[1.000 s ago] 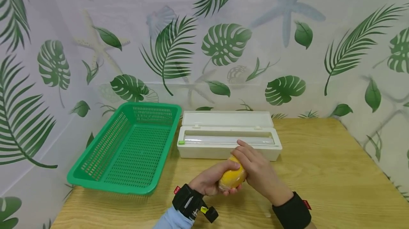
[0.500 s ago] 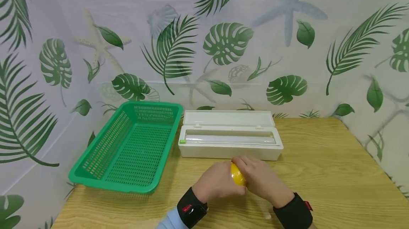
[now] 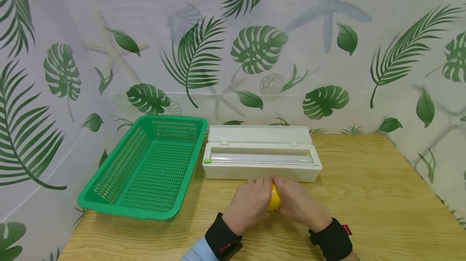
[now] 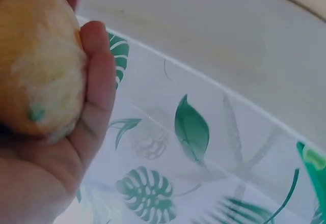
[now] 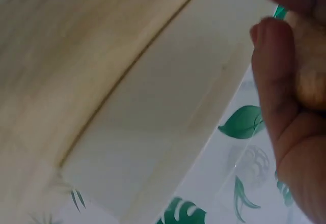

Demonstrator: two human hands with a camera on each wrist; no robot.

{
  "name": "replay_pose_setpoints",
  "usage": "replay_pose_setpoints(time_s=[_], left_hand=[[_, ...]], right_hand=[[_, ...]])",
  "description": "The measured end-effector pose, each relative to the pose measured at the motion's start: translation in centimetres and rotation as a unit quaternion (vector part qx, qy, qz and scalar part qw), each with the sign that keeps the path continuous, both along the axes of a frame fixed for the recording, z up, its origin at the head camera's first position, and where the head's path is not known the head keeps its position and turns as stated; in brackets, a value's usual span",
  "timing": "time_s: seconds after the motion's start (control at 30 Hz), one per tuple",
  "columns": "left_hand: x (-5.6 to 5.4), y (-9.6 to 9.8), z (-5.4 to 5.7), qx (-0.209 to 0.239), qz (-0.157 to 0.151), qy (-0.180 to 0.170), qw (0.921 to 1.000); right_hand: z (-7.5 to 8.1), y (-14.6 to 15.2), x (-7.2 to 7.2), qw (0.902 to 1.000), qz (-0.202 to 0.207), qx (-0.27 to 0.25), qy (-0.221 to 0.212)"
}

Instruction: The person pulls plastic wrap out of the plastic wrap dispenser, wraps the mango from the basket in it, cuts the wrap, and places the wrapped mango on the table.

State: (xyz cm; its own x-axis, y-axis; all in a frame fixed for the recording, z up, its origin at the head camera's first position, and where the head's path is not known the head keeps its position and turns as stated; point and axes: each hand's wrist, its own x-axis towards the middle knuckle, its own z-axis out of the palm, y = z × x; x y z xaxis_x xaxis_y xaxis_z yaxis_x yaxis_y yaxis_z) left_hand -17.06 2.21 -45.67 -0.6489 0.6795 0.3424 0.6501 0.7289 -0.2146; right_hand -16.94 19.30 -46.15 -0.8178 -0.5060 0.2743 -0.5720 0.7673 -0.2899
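Note:
Both hands hold a yellow-orange fruit, an orange by its look point(image 3: 274, 198), over the table in front of the white box. Clear, wrinkled film covers the orange point(image 4: 41, 56) in the left wrist view, with a small green stem end near its bottom. My left hand point(image 3: 251, 202) curls round its left side, knuckles up. From the right, my right hand point(image 3: 300, 203) grips it too, the two hands meeting at the top. Only a strip of the fruit shows between them. In the right wrist view, fingers of my right hand point(image 5: 275, 76) bend about the fruit's edge.
Behind the hands stands a white cling film box point(image 3: 262, 174), lid raised, with a film roll point(image 3: 260, 158) inside and a green slider point(image 3: 207, 161) at its left. A green plastic basket point(image 3: 174, 208) sits left on the wooden table point(image 3: 378, 196). A leaf-patterned sheet hangs behind.
My left hand has turned over from beneath the orange to knuckles up, covering more of it. My right fingers have come down from the top and closed round its right side.

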Motion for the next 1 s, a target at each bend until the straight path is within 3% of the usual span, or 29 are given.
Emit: replay_pose_setpoints(time_s=[0.3, 0.5, 0.67, 0.83, 1.0], left_hand=[[-1.1, -0.2, -1.1, 0.027, 0.003, -0.036, 0.9990], [-1.9, -0.8, -1.3, 0.030, -0.022, -0.110, 0.9932], [-2.4, -1.1, -1.1, 0.052, -0.045, -0.130, 0.9892], [-2.4, -2.1, -1.0, 0.091, -0.059, -0.176, 0.9785], [-2.6, -3.1, -0.5, 0.098, -0.051, -0.232, 0.9665]], right_hand=[[-1.5, -0.8, -0.4, 0.9971, -0.056, -0.029, -0.044], [-1.7, -0.9, -0.7, 0.9974, -0.043, -0.019, -0.055], [-1.2, -0.7, -0.8, 0.9969, -0.044, -0.008, -0.065], [-1.2, -0.5, -0.9, 0.9930, -0.042, -0.020, -0.109], [-1.0, 0.1, -0.9, 0.9873, -0.045, -0.067, -0.137]])
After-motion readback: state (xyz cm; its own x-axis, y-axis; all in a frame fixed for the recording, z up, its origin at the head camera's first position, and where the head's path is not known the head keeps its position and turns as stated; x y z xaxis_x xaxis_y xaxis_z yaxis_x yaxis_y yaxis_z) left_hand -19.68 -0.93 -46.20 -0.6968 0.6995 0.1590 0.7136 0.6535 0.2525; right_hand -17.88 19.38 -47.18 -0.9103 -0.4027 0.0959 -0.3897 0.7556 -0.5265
